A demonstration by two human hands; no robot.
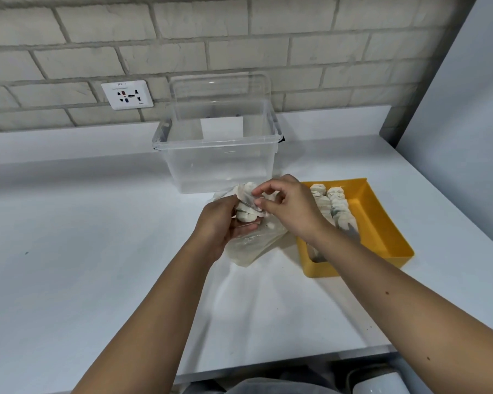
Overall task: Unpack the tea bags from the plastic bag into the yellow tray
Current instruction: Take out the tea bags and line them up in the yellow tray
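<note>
Two rows of tea bags are already lying in the yellow tray on the right. Just left of it, the left hand is gripping the plastic bag while the right hand is pinching its opening. More are sitting inside, so unpacking looks partly done.

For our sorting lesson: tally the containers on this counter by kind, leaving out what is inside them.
clear plastic box: 1
yellow tray: 1
plastic bag: 1
Total: 3
</note>
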